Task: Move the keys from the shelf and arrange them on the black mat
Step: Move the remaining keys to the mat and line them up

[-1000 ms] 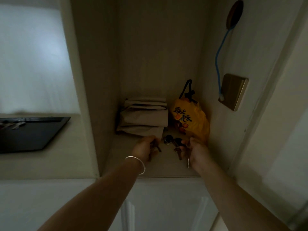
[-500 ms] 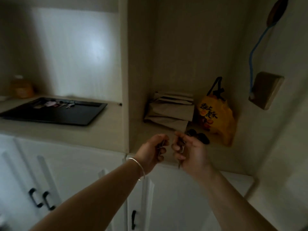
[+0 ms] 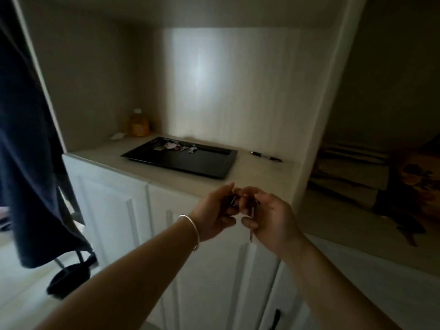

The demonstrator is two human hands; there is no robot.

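Note:
A black mat (image 3: 190, 163) lies on the beige counter, with a small cluster of keys (image 3: 175, 146) along its far edge. My left hand (image 3: 214, 214), with a silver bangle on the wrist, and my right hand (image 3: 271, 219) are held together in front of the counter edge, below and right of the mat. Both grip dark keys (image 3: 232, 201) between them; one key blade (image 3: 251, 235) hangs below my right hand. The shelf (image 3: 352, 210) lies to the right, blurred.
A black pen (image 3: 265, 156) lies on the counter right of the mat. An orange jar (image 3: 139, 122) stands in the back left corner. A dark garment (image 3: 26, 148) hangs at the left. Folded paper bags (image 3: 350, 167) and an orange bag (image 3: 421, 186) sit on the shelf. White cabinet doors (image 3: 114, 210) are below.
Both hands have lifted keys off the shelf and come left with them, held together. The view has swung left, bringing the black mat to the centre.

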